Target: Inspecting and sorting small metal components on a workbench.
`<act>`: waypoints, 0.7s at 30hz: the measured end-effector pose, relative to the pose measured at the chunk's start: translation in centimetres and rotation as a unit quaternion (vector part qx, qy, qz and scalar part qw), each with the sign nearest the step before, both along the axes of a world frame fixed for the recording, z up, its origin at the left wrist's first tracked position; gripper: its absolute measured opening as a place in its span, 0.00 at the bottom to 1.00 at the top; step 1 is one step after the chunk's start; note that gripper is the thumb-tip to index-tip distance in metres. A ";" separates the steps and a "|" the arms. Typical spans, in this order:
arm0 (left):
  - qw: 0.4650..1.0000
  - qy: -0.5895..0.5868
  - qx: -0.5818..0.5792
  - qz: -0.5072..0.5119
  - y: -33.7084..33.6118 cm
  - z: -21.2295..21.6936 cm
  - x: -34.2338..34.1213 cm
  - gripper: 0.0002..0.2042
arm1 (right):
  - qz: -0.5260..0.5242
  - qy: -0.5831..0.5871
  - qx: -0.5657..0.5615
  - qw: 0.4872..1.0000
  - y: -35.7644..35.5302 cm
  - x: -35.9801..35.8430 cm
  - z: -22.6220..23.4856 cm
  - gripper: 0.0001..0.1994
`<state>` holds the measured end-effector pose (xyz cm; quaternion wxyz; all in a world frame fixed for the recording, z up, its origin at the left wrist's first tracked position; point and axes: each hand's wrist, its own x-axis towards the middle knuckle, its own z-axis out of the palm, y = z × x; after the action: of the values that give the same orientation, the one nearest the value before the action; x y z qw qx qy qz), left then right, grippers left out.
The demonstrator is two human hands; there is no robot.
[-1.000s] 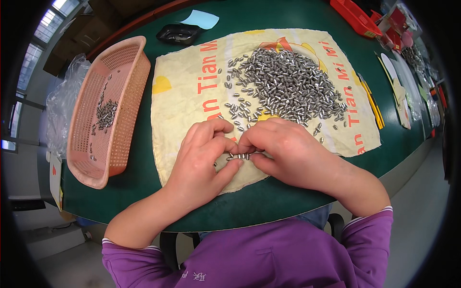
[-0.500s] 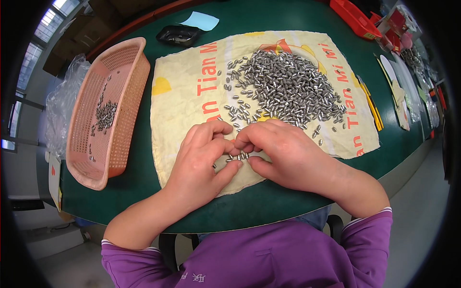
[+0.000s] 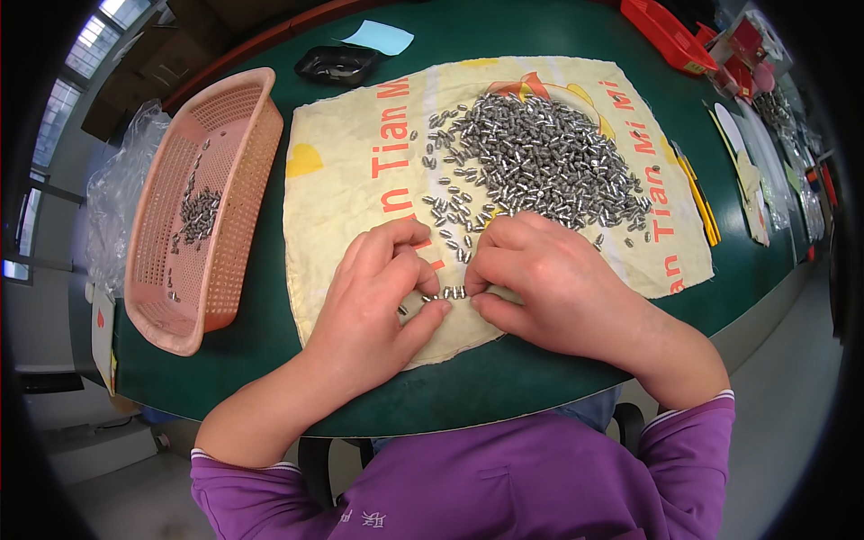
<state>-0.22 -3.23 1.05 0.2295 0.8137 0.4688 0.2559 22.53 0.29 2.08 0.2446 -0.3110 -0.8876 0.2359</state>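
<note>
Several small shiny metal pieces with grey bands lie side by side in a short row (image 3: 454, 292) on a printed yellow cloth (image 3: 337, 198). At the row's left end, the thumb and a finger of my left hand (image 3: 378, 283) close in a pinch on the pieces. My right hand (image 3: 549, 279) pinches the row's right end, its other fingers curled. A large heap of the same metal pieces (image 3: 549, 162) covers the cloth beyond my hands, with loose ones trailing toward my fingers. One loose piece (image 3: 402, 310) sits beside my left thumb.
A pink perforated basket (image 3: 243, 189) holding some metal pieces stands at the left, beside a clear plastic bag (image 3: 121, 198). On the green table (image 3: 486, 36) are a black tray (image 3: 337, 65), a light-blue paper (image 3: 380, 37), a yellow cutter (image 3: 697, 198) and a red bin (image 3: 661, 38).
My right hand has shifted slightly right, and its fingers have drawn away from my left hand's. More of the row and the loose pieces beyond it now show. My left hand has hardly moved.
</note>
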 end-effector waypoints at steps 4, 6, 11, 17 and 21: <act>1.000 0.017 0.013 0.000 0.0 0.0 -0.2 0.11 | 0.001 0.009 0.000 1.000 0.1 -0.1 -0.3 0.04; 0.999 0.031 0.023 -0.001 -0.1 0.3 -0.2 0.10 | 0.004 0.007 0.004 1.000 0.1 -0.1 -0.4 0.04; 0.999 0.032 0.035 0.001 -0.2 0.6 0.0 0.11 | 0.006 0.008 0.004 1.000 0.1 -0.1 -0.3 0.04; 0.999 0.036 0.032 -0.012 -0.2 0.5 -0.1 0.10 | 0.000 0.004 0.019 1.000 0.3 0.1 -0.1 0.04; 0.999 0.019 0.021 -0.019 -0.1 0.3 -0.1 0.10 | -0.009 0.000 0.035 0.999 0.4 0.3 0.0 0.03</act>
<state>-0.28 -3.37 1.36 0.2089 0.8316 0.4520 0.2459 22.85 0.68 2.10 0.2569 -0.3100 -0.8927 0.2027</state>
